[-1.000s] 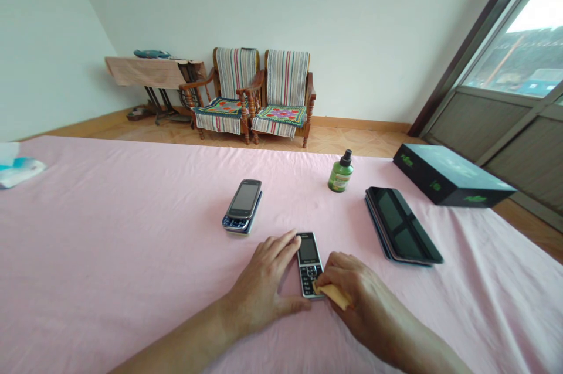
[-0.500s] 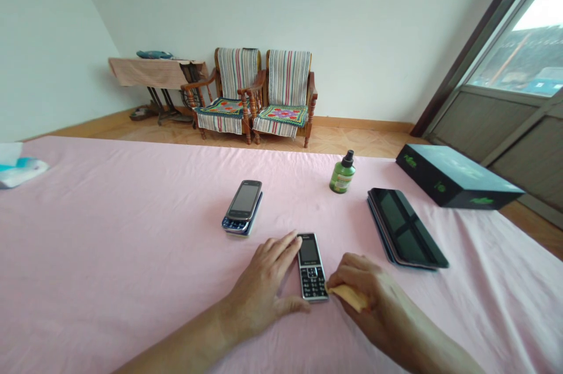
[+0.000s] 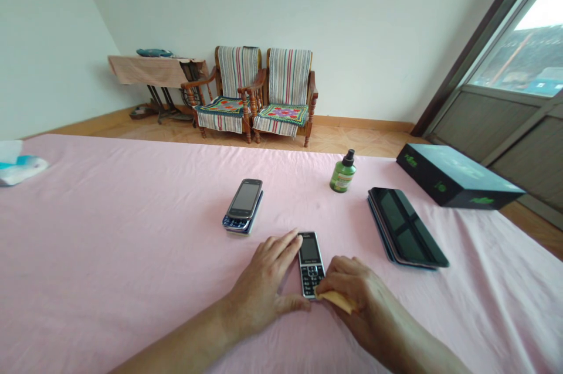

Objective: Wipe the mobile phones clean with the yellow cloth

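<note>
A keypad mobile phone (image 3: 310,252) lies face up on the pink cloth (image 3: 145,245). My left hand (image 3: 267,274) is beside it, fingers stretched out, fingertips at the phone's upper left edge and thumb by its lower left corner. Pinched in my right hand (image 3: 358,286) is a folded yellow cloth (image 3: 338,301), its tip touching the lower keys. Part of this cloth is hidden by my fingers. Further back on the left, a touchscreen phone (image 3: 245,198) rests on top of other phones. To the right lies a dark tablet (image 3: 407,227) on another flat device.
A green spray bottle (image 3: 342,173) stands behind the phone. At the back right is a black box (image 3: 457,177) with green lettering. A tissue pack (image 3: 21,169) lies at the left edge. Two wooden armchairs (image 3: 285,92) and a cloth-covered stand (image 3: 149,72) are by the wall.
My right hand has slid left with the yellow cloth, from the phone's lower right edge onto its bottom keys. My left hand has stayed in place.
</note>
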Available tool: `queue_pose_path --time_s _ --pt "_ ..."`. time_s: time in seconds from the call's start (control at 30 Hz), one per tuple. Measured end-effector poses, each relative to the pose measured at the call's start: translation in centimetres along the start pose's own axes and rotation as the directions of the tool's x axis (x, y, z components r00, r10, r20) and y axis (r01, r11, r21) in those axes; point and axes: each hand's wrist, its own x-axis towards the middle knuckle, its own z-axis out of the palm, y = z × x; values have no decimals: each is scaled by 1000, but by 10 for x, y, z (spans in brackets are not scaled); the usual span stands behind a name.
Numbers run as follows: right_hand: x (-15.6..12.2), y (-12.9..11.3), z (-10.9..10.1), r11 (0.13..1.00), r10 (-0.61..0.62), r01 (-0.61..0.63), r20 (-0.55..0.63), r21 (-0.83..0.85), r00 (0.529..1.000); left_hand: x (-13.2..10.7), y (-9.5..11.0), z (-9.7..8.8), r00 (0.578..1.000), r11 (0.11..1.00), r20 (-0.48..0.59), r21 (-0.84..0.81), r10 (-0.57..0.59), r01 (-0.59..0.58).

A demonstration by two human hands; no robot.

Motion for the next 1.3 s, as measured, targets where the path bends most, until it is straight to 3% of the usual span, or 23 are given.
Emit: queue_pose_path --time_s 0.2,0.47,0.7,1.0,1.3 --pt "2 -4 6 1000 -13 12 -16 -11 1000 1 1 -1 1000 1000 -12 -15 5 -5" --pt "-1 -3 -3 998 37 -37 13 -46 999 1 0 1 999 1000 -36 -19 16 -16" --pt "5 -7 11 999 -25 26 -9 33 1000 1 1 0 1000 999 -22 -38 -5 4" --pt "-3 7 -8 996 36 -33 -26 87 999 2 4 -5 999 998 26 -37 -46 47" --pt "2 -2 1 1000 -16 16 -2 16 1000 2 1 -3 1000 998 -1 -57 -27 27"
